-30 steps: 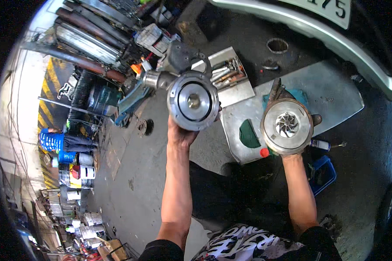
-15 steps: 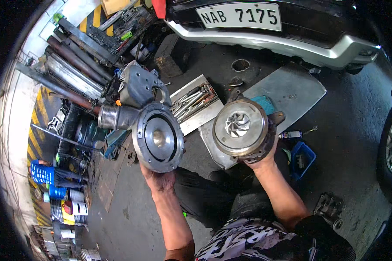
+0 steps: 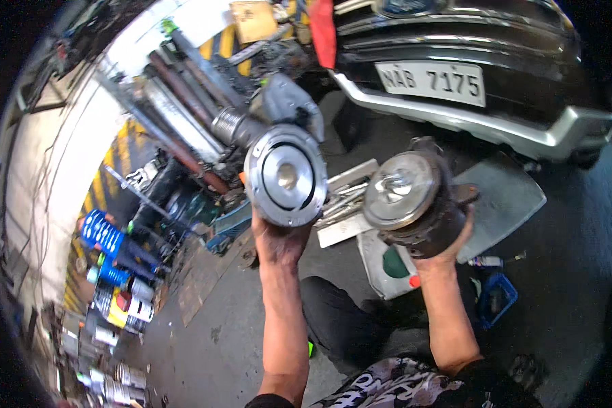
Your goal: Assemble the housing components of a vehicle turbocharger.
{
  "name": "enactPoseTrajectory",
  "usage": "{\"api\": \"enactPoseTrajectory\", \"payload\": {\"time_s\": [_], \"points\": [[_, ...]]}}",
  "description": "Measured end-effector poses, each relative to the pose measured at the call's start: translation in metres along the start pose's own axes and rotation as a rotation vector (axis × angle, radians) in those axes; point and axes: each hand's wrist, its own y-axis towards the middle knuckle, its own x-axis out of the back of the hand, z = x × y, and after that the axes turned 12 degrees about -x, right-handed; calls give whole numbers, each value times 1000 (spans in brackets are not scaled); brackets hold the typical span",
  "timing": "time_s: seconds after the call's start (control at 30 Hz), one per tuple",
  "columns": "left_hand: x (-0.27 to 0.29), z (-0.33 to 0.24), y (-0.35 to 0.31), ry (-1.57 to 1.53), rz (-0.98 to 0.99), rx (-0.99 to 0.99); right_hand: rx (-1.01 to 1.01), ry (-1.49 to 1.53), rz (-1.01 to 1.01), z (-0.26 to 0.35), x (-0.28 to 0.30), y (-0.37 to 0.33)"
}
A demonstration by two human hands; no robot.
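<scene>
Aloft, hands [image 3: 279, 246] hold round housing [image 3: 285, 175] left, seemingly bladed core [image 3: 415, 200] right

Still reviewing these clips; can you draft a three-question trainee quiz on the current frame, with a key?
1. Which hand holds the grey round metal housing with a ribbed pipe stub?
2. True or false: the right hand holds up the dark cylindrical metal assembly with a shiny disc face.
3. Fill the gap: the blue rectangular plastic bin lies to the ____ of the right forearm.

Key:
1. The left hand.
2. True.
3. Right.
</scene>
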Motion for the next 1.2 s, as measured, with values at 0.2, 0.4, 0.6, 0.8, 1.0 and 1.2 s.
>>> {"api": "enactPoseTrajectory", "payload": {"time_s": [0.2,0.4,0.6,0.8,1.0,1.2], "points": [[-4,-8,21,-50,-82,179,263,11,-204,3,-24,-14],[-19,26,5,-183,-25,174,631,-766,-362,-4,3,-48],[-15,41,-7,-132,61,127,534,-366,7,-4,4,-52],[-14,40,-3,126,66,-107,408,-174,164,-9,-28,-36],[-23,35,7,241,187,-242,399,-107,191,-16,-25,-30],[-18,35,9,-75,-1,-132,456,-401,-220,-23,13,-32]]}}
